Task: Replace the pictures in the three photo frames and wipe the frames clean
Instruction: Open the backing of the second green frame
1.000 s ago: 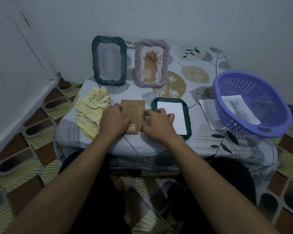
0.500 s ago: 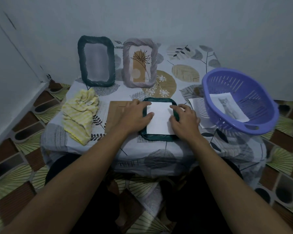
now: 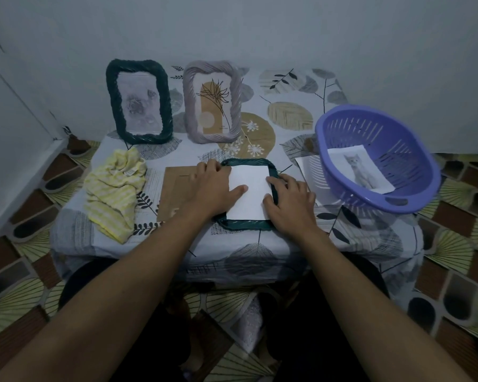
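Leaf-print cloth covers the bench (image 3: pixel 287 238) against a pale wall. At its right sits a purple basket (image 3: pixel 342 128). At the back I see two frames standing side by side: a dark green frame (image 3: pixel 113 106) and a grey frame (image 3: pixel 189 106). A yellow rag (image 3: pixel 113 191) lies crumpled at left. Near the front, the third frame (image 3: pixel 246 224) lies flat with a white sheet (image 3: pixel 249 194) in its opening and a brown backing board (image 3: pixel 174 191) just left of it. My left grip (image 3: pixel 209 193) lies flat on its left rim, thumb on the sheet. My right grip (image 3: pixel 290 205) presses the right rim likewise. Neither clasps anything. A cat picture (image 3: pixel 360 172) lies in the basket.
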`<act>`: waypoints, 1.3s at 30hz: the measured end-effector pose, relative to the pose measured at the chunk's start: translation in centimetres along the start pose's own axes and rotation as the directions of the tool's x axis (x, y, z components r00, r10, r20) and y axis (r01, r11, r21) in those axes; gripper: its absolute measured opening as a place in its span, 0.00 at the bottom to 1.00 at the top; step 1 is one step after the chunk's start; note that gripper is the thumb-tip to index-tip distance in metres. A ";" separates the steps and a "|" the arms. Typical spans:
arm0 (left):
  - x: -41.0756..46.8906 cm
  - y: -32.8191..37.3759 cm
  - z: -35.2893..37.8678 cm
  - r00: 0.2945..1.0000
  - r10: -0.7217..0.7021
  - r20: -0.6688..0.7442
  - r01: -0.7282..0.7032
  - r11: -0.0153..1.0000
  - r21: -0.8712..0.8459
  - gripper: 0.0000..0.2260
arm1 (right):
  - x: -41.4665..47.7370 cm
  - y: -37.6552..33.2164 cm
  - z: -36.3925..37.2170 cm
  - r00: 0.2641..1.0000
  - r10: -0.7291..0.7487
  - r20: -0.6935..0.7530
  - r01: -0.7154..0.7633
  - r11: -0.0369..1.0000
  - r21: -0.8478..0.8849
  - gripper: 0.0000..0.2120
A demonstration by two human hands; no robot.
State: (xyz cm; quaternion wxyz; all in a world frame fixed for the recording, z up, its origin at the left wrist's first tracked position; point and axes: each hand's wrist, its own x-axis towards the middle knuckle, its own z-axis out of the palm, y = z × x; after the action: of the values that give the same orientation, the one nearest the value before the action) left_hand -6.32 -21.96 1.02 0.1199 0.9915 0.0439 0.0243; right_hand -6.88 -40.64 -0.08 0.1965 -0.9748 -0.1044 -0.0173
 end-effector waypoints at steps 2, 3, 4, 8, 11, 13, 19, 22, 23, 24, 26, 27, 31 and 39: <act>-0.2 0.0 -0.1 1.000 0.005 -0.015 -0.005 1.000 -0.026 0.28 | 0.0 0.0 0.0 1.000 0.000 0.001 0.000 1.000 0.000 0.23; -0.2 0.1 -0.2 1.000 0.008 -0.021 -0.009 0.999 -0.049 0.27 | 0.0 0.0 0.0 1.000 0.001 0.003 -0.001 1.000 0.002 0.23; -0.3 0.1 -0.4 1.000 0.016 -0.025 -0.018 0.996 -0.082 0.26 | 0.0 -0.1 0.0 1.000 0.002 0.006 -0.002 1.000 0.002 0.23; -0.8 0.8 -1.4 0.995 0.073 -0.065 -0.093 0.911 -0.401 0.22 | 0.0 -0.1 0.0 1.000 0.011 0.017 -0.011 1.000 0.010 0.23; -1.3 1.2 -2.1 0.996 0.064 -0.058 -0.086 0.839 -0.537 0.22 | 0.2 -0.2 -0.1 0.999 0.019 0.042 -0.020 0.999 0.031 0.24; -1.4 1.3 -2.3 0.995 0.072 -0.076 -0.102 0.829 -0.549 0.25 | 0.3 -0.3 -0.6 0.998 0.023 0.057 -0.027 0.998 0.059 0.24; -0.8 2.3 -3.3 0.983 -0.052 -0.174 -0.075 0.757 -0.649 0.28 | 0.7 -0.9 -3.9 0.963 -0.108 -0.247 0.171 0.954 0.246 0.19; -0.1 3.5 -3.6 0.981 -0.109 -0.161 -0.050 0.658 -0.751 0.28 | 0.8 -0.9 -6.4 0.912 -0.122 -0.392 0.187 0.974 0.131 0.16; 0.1 3.9 -3.6 0.981 -0.124 -0.152 -0.042 0.624 -0.781 0.28 | 0.9 -0.6 -7.2 0.911 -0.103 -0.398 0.141 0.988 0.067 0.16; 0.4 4.4 -3.5 0.981 -0.137 -0.138 -0.031 0.593 -0.805 0.28 | 0.9 -0.1 -7.9 0.925 -0.069 -0.373 0.077 0.997 0.007 0.17; 1.0 5.5 -3.2 0.981 -0.166 -0.098 0.008 0.543 -0.840 0.27 | 0.8 1.0 -9.3 0.967 0.034 -0.251 -0.050 0.997 -0.058 0.22; 1.5 6.0 -2.9 0.981 -0.179 -0.076 0.029 0.522 -0.853 0.27 | 0.7 1.6 -10.0 0.981 0.086 -0.175 -0.095 0.994 -0.047 0.25; 2.7 8.1 -1.5 0.984 -0.174 -0.040 0.053 0.499 -0.865 0.29 | 0.0 4.1 -11.7 0.983 0.182 0.024 -0.183 0.973 0.141 0.27; 4.0 12.0 0.6 0.981 -0.193 0.014 0.115 0.522 -0.845 0.26 | 0.0 5.7 -13.0 0.984 0.167 -0.062 -0.148 0.961 0.232 0.15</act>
State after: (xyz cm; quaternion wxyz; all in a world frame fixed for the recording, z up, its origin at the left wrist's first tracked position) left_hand -1.33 -33.37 3.44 0.5815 0.8016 0.1190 0.0718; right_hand -5.59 -50.74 9.72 0.3112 -0.9497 -0.0198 -0.0288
